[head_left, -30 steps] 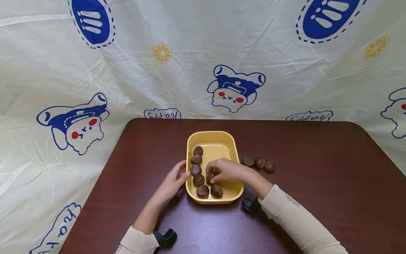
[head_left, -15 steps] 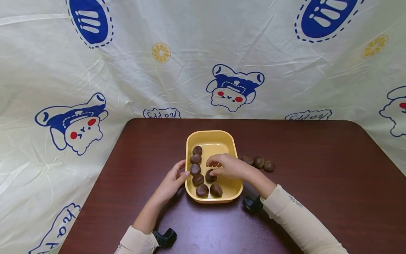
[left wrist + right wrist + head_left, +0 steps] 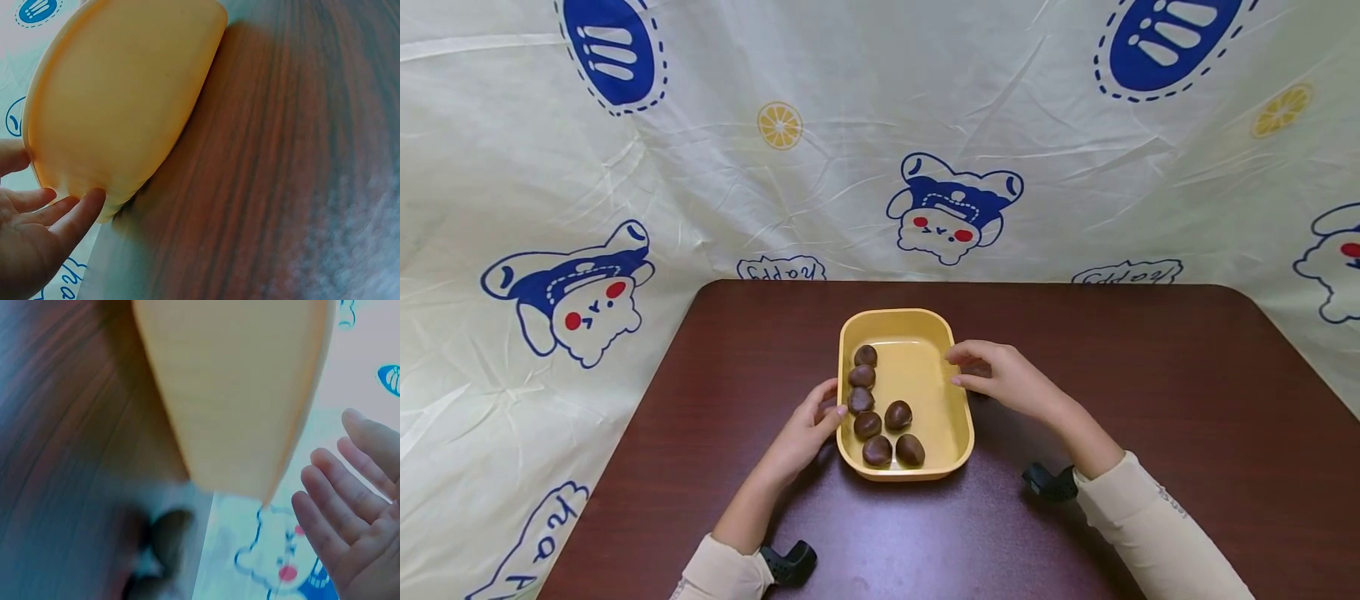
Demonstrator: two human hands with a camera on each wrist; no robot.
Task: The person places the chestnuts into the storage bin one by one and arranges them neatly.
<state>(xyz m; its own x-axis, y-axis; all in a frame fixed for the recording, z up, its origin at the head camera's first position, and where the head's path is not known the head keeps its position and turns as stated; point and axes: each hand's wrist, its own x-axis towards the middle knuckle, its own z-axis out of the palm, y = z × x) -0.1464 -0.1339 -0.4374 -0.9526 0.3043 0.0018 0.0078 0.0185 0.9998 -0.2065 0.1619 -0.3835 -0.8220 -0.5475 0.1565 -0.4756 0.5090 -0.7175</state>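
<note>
A yellow rectangular tray [image 3: 925, 375] stands on the table with several chestnuts in it. Most form a column along its left wall, such as the chestnut [image 3: 862, 376]; a second short column has a chestnut [image 3: 898, 415] and another chestnut [image 3: 910, 451] below it. My left hand [image 3: 805, 429] grips the tray's left wall, thumb at the rim, fingertips against the outside in the left wrist view. Holding nothing, my right hand [image 3: 1000, 379] hovers by the right rim, fingers apart. Blurred chestnuts [image 3: 172, 537] lie on the table in the right wrist view; my right hand hides them in the head view.
The dark brown table [image 3: 1150, 400] has rounded far corners. A pale patterned sheet [image 3: 850, 200] hangs behind and beside it. Black wrist cameras [image 3: 790, 563] sit under both wrists.
My right hand has let go of the chestnut in the second column, lifted, and moved right, out over the tray's right rim. My left hand has stayed on the tray.
</note>
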